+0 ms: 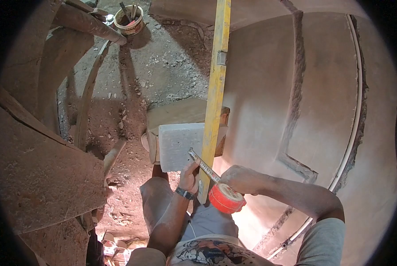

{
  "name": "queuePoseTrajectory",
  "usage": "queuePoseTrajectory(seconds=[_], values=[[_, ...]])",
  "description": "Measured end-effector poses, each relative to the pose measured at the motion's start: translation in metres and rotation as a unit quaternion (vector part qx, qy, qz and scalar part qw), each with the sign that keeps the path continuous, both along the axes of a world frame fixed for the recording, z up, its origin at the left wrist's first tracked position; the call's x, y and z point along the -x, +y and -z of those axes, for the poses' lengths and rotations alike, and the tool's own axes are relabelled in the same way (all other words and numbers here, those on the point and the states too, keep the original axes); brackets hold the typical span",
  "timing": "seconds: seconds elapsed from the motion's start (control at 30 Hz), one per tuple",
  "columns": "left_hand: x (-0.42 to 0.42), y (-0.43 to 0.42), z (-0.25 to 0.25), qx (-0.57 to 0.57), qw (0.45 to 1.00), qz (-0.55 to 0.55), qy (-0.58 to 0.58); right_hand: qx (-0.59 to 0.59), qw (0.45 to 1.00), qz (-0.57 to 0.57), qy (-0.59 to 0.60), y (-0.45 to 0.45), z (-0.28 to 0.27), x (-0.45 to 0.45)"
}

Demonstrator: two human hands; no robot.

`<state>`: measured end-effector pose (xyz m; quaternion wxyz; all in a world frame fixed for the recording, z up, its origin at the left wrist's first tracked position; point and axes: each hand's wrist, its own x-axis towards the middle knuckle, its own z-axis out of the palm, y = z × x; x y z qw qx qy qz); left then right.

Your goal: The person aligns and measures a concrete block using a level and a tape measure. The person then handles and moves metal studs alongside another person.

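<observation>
My left hand [189, 178], with a dark watch on its wrist, is closed at the left edge of a long yellow spirit level [214, 102], near its lower end. A red tape measure [226, 198] hangs by my right hand [240, 179], whose fingers are wrapped round its top. The tape's blade [204, 166] is pulled out up and to the left, crossing over the level and passing by my left fingers. Under the level lies a pale grey slab [180, 144], resting on a wooden block [176, 111].
A bucket with tools [130, 27] stands on the rubble-strewn floor at the top. Wooden boards [52, 173] and a round post [87, 23] fill the left. On the right, the wall [260, 88] has cut grooves and a white pipe [355, 111].
</observation>
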<state>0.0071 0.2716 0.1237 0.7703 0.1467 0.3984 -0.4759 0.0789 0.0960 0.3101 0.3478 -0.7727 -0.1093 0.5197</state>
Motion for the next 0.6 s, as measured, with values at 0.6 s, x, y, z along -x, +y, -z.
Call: queuePoseTrajectory(seconds=[0.6], values=[[0.002,0.0,0.004,-0.009,1.0,0.012,-0.017,-0.003,1.0,-0.007,-0.005,-0.001,0.008,0.008]])
